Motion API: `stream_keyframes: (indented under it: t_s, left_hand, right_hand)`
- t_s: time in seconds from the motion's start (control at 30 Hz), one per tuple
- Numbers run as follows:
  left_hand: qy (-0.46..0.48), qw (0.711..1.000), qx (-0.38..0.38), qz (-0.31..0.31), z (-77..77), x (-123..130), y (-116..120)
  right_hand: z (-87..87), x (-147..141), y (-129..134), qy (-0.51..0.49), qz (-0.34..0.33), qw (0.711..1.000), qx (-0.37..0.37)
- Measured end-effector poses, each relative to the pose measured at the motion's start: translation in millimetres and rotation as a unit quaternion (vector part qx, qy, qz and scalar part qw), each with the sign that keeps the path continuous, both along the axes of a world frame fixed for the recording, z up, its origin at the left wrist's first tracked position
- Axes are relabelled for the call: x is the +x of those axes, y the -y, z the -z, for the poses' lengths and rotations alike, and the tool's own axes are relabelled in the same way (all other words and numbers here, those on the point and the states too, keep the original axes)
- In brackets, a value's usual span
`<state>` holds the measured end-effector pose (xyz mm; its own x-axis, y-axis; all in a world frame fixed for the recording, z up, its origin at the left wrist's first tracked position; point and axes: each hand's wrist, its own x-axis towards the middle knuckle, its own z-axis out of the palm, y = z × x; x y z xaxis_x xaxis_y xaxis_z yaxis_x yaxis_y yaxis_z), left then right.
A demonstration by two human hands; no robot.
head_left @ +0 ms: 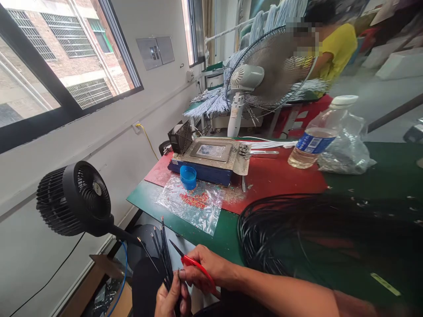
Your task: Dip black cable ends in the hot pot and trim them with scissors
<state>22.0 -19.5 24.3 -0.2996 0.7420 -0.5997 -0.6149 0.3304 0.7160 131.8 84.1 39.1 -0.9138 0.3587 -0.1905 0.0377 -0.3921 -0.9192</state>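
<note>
My left hand [172, 296] is closed round several thin black cables [164, 251], whose stripped copper ends point up and away from me. In my right hand [207, 266] is a pair of scissors with red handles [201, 266]; their dark blades point up and left, just beside the cable bundle. The right thumb and fingertips meet the left thumb at the lower part of the bundle. What lies between those fingertips is too small to make out. On the table to the right lies a large heap of black cables [261, 237].
On the green table [142, 198] stand a blue-based solder pot [211, 151], a blue cup [188, 177], a plastic bag with small red bits [211, 220] and a bottle [312, 136]. A black fan [86, 193] is at left, a white fan [246, 79] behind; a person in yellow [340, 48] sits beyond.
</note>
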Motion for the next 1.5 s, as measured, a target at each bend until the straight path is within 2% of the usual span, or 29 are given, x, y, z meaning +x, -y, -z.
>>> stream_keyframes:
  t_s: [0.13,0.3,0.6,0.93,1.13,1.3,1.5]
  left_hand:
    - [0.032,0.999,0.018,-0.005,2.4,-1.1,0.3]
    - [0.034,0.999,0.026,-0.001,0.9,-0.7,-0.7]
    - [-0.041,0.999,0.025,0.025,4.5,-3.5,0.1]
    - [0.002,0.999,0.033,0.006,-1.1,-2.3,-1.5]
    - [-0.063,0.998,0.010,0.003,-6.0,-3.1,-2.2]
    - [-0.125,0.991,0.000,0.052,-3.7,-11.5,1.1]
    - [-0.097,0.989,0.012,0.113,0.5,-17.3,4.0]
  right_hand:
    - [-4.2,1.4,1.8,0.001,-0.008,1.000,0.010]
    - [-7.1,0.5,2.0,0.010,-0.011,1.000,-0.016]
    - [7.0,-1.1,-1.9,-0.002,0.011,1.000,-0.007]
    - [4.2,-0.6,-2.5,0.019,-0.002,1.000,0.004]
    - [2.8,-1.1,-3.1,0.032,0.008,0.999,-0.023]
    - [0.2,0.3,-4.6,0.031,0.053,0.998,-0.017]
    - [-3.5,2.2,-4.5,0.018,0.042,0.999,-0.018]
